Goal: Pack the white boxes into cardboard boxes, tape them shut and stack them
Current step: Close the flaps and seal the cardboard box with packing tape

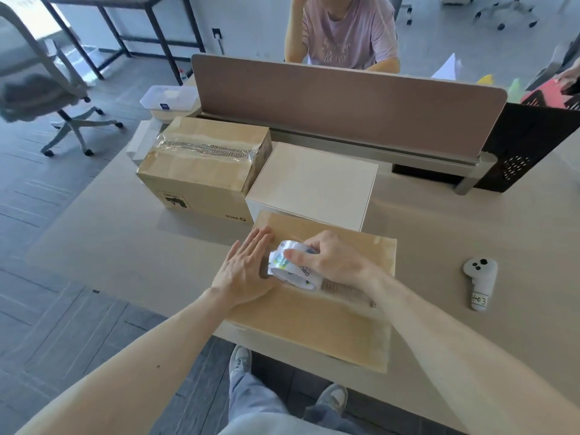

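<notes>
A closed cardboard box [317,324] lies at the table's front edge, with a strip of clear tape running along its seam to the right. My right hand [332,259] grips a roll of clear tape [290,268] that stands on the box top. My left hand [244,271] lies flat with fingers spread on the box's left end, touching the roll. Behind this box stands a white box [314,183]. To its left sits another cardboard box [201,171], closed, with clear tape along its top seam.
A pink-brown desk divider [345,98] runs along the table's far side, with a seated person behind it. A white controller [480,282] lies at the right. A black perforated bin [530,142] stands far right; a clear plastic container [168,100] and an office chair [37,89] are at the left.
</notes>
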{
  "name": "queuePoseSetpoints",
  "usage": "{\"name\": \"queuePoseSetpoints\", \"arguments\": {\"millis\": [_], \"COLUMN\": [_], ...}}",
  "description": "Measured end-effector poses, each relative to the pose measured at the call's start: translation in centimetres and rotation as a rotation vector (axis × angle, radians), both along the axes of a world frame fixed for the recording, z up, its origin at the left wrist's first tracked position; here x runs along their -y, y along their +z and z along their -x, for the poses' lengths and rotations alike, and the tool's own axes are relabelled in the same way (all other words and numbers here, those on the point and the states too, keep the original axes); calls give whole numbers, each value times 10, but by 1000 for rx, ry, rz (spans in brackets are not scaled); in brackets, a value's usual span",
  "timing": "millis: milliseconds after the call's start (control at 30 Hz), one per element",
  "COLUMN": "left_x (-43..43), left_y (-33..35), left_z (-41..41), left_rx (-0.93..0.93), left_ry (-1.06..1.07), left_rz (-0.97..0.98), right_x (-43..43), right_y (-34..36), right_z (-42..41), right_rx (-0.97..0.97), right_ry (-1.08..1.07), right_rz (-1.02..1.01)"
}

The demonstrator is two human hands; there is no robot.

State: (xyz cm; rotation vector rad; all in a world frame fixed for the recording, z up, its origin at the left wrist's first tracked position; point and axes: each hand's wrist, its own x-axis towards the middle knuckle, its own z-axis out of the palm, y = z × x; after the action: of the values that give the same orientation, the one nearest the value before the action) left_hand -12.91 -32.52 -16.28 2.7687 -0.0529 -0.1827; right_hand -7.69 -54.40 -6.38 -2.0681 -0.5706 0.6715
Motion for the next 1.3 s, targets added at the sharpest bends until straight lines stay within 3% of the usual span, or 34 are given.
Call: {"name": "queuePoseSetpoints", "arguments": {"millis": [133,367,633,867,1067,1200,1300], "left_x": [1,2,20,47,37,31,32], "left_y": [1,5,9,14,10,5,6], "left_z": [-1,0,4,11,10,10,8], "left_rx": [0,-46,-30,15,90,143,150], "left_ry": [7,-18,-65,-93,99,110,-2], "left_rz": [9,-79,-265,-66,281,344,205], "right_x": [-12,40,39,37,21,4,10], "right_y": [14,-7,-17,-12,23,33,24], "right_z": [2,-1,4,3,9,11,10], "right_rx": [102,10,38,50,221,294,319], "right_ry": [44,-16,-117,-97,-87,-82,-82], "right_rz": [21,242,180,213,-2,-99,-61]}}
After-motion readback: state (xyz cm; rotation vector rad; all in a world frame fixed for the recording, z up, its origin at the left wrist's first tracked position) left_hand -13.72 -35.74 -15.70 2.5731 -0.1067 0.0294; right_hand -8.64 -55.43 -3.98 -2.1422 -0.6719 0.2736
